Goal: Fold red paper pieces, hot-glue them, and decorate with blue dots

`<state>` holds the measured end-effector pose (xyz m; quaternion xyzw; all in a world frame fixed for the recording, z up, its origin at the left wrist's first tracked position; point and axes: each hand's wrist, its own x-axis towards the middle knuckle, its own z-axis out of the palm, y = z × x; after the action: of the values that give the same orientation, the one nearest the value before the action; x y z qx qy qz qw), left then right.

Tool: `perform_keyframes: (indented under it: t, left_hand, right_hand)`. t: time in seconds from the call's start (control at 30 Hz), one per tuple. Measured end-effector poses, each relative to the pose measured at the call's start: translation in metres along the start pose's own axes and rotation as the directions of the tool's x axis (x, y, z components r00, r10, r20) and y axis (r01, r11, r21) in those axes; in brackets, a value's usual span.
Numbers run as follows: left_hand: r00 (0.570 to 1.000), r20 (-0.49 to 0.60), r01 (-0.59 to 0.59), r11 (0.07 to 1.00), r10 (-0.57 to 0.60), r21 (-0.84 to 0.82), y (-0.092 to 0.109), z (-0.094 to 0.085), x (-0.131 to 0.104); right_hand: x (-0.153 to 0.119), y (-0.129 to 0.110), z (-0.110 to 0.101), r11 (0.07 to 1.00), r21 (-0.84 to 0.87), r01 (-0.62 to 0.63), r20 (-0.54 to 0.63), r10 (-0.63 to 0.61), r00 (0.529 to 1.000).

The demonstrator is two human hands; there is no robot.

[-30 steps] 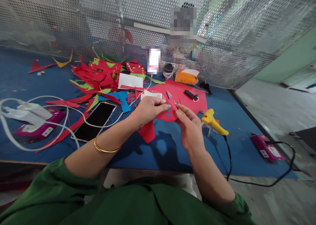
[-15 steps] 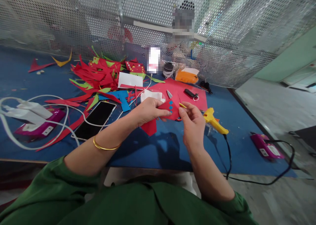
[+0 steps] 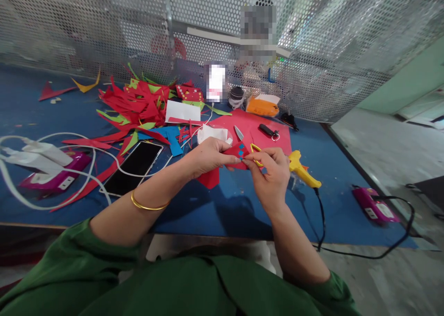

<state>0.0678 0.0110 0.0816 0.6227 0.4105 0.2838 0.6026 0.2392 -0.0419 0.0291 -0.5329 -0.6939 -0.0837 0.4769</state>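
Observation:
My left hand (image 3: 211, 156) is closed on a red cut-out piece (image 3: 236, 148), thumb on top, fingers beneath. Small blue diamonds (image 3: 241, 153) run in a column down that piece. My right hand (image 3: 270, 173) has thumb and index fingertip pinched together at the lowest diamond; what lies between them is too small to make out. Behind the hands lie scissors with yellow handles (image 3: 255, 148) and a grey blade (image 3: 238, 132), partly hidden by the red piece. Another red piece (image 3: 209, 178) shows under my left hand. A yellow glue gun (image 3: 303, 169) is right of my right hand.
Red and green scraps (image 3: 138, 101) are heaped at the back left. A dark phone (image 3: 133, 168), white cables and a purple power strip (image 3: 57, 170) lie left. Beyond my hands are a red sheet (image 3: 274, 145), black-handled tool (image 3: 266, 130) and orange packet (image 3: 262, 106).
My right hand has moved left from the red piece's right edge onto its blue diamonds. More of the yellow scissor handle shows. My left hand has barely moved.

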Motion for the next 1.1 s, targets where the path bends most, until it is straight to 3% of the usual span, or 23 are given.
perform_keyframes:
  t: [0.2, 0.57, 0.77, 0.97, 1.03, 1.1]
  left_hand:
    - [0.999, 0.043, -0.021, 1.000, 0.020, 0.006, -0.007, -0.004, 0.003]
    - [1.000, 0.031, 0.002, 1.000, -0.002, -0.025, 0.001, 0.000, -0.001]
    - [1.000, -0.010, 0.001, 1.000, -0.001, 0.015, 0.001, -0.001, 0.000]
    - [0.999, -0.029, -0.019, 0.997, 0.022, 0.075, -0.004, -0.004, 0.001]
    - [0.999, -0.033, -0.023, 0.995, 0.027, 0.099, -0.006, -0.005, 0.002]
    - [0.999, -0.031, -0.027, 0.993, 0.031, 0.114, -0.006, -0.005, 0.002]
  right_hand:
    - [0.002, 0.001, -0.001, 0.999, 0.052, 0.002, 0.063, -0.005, 0.998]
    - [0.005, -0.002, -0.004, 0.931, 0.322, -0.169, 0.152, 0.126, 0.980]
    - [0.003, -0.001, -0.006, 0.805, 0.496, -0.324, 0.188, 0.265, 0.946]
    - [0.001, 0.009, -0.007, 0.596, 0.744, -0.304, 0.054, 0.400, 0.915]
    - [0.000, 0.015, -0.009, 0.651, 0.676, -0.344, 0.019, 0.452, 0.892]
    - [-0.002, 0.020, -0.012, 0.788, 0.473, -0.393, -0.023, 0.457, 0.889]
